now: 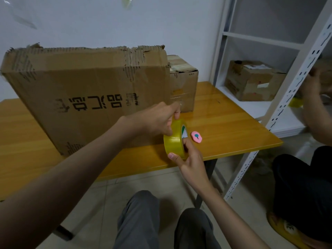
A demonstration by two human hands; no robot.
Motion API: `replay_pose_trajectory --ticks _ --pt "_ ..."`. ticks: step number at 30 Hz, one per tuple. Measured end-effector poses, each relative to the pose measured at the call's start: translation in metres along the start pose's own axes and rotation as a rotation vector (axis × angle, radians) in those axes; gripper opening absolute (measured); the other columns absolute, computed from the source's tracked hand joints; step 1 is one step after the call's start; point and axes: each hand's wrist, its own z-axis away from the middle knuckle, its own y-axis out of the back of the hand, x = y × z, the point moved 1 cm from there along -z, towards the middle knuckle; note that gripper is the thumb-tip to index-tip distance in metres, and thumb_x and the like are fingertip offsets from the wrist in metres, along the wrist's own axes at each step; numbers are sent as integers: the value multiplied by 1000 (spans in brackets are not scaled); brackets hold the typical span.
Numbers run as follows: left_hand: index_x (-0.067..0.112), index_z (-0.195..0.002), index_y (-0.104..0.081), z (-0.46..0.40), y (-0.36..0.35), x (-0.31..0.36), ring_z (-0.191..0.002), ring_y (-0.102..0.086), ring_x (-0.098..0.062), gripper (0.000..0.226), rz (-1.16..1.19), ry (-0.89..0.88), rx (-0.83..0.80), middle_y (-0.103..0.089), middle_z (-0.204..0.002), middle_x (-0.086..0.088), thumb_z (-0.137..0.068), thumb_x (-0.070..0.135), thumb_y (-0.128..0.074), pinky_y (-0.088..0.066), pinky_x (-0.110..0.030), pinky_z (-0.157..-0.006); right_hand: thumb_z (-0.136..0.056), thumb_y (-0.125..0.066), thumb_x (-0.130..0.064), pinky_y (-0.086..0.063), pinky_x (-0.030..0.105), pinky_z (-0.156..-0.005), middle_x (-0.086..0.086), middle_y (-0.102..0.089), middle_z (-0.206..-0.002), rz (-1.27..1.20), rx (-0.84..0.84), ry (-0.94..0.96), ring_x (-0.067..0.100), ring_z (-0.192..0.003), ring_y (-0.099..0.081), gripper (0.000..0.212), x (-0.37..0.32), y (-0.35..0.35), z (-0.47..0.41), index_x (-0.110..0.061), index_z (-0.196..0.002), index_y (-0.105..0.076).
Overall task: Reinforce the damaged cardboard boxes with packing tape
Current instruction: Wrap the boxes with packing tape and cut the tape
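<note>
Large cardboard box (86, 97): a row of bold black Chinese characters printed upside down across its front face, not reliably legible in this orientation; yellow shoe (285, 229) at lower right: dark capital letters ending in "NE", the rest hidden; tape roll (175, 141): a green-and-white label on its core, too small to read.

Storeroom: metal shelving (265, 40), cardboard boxes (251, 81)
</note>
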Motion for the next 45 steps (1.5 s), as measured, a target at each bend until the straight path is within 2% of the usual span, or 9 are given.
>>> replay_pose_trajectory --ticks 11,18,24,29,33,37,39,41,45 --pt "14 -96 -75 11 -8 4 -72 -63 0 6 161 136 244 -70 -83 7 -90 12 -75 -43 -11 -59 -91 -74 -26 -56 32 -81 7 -68 -110 -10 -11 -41 15 -98 -64 38 -2 4 -5 -7 -119 -58" --pt "18 -82 -68 16 -15 8 -91 -52 -10 13 39 64 336 -52 -102 5 -92 10 -70 -45 -24 -78 -84 -67 -58 -58 38 -83 4 -65 -113 29 11 -36 16 -102 -63 53 -4 1 0 -16 -116 -58" --pt "22 -92 -55 26 -4 18 -80 -61 -17 15 92 23 424 -62 -89 3 -103 14 -48 -54 -46 -73 -98 -66 -34 -49 15 -72 -5 -66 -101 -59 12 -108 -1 -87 -62 33 -20 0 -7 -11 -118 -55" --pt "23 -99 -42 26 6 22 -86 -66 -19 14 95 3 287 -66 -94 4 -108 14 -38 -57 -50 -76 -101 -60 -39 -48 11 -69 -1 -67 -103 -172 -24 -206 -7 -78 -59 32 -36 -10 -12 -15 -121 -54" --pt "26 -98 -36 20 14 5 -95 -66 -12 10 121 -20 113 -69 -102 5 -105 27 -43 -56 -43 -85 -101 -58 -41 -54 27 -74 10 -65 -109 -260 -66 -301 14 -93 -66 16 -47 -18 -9 -27 -109 -55" --pt "22 -100 -27 20 21 1 -94 -65 -9 57 118 1 -73 -64 -112 -1 -85 24 -81 -56 -25 -71 -104 -54 -33 -36 26 -97 -18 -37 -124 -342 -112 -353 -25 -99 -23 37 -56 -17 -8 -13 -135 -47" --pt "22 -101 -26 20 21 1 -99 -65 -17 71 102 31 -77 -61 -109 0 -72 21 -91 -59 -35 -78 -104 -56 -30 -43 30 -92 -16 -48 -120 -319 -131 -349 -29 -101 -33 27 -58 -17 -5 -20 -129 -52" --pt "21 -102 -26 19 20 0 -100 -66 -21 78 107 42 -68 -60 -105 -1 -66 21 -95 -59 -43 -80 -95 -54 -33 -48 33 -77 1 -64 -96 -296 -114 -312 -5 -92 -64 17 -54 -14 -3 -22 -108 -59" --pt "22 -100 -27 18 19 -1 -95 -65 -23 76 122 47 -30 -60 -100 -3 -65 18 -95 -58 -46 -79 -101 -48 -24 -49 29 -84 -2 -66 -102 -56 217 -220 7 -93 -60 24 -18 14 -29 -14 -105 -70"
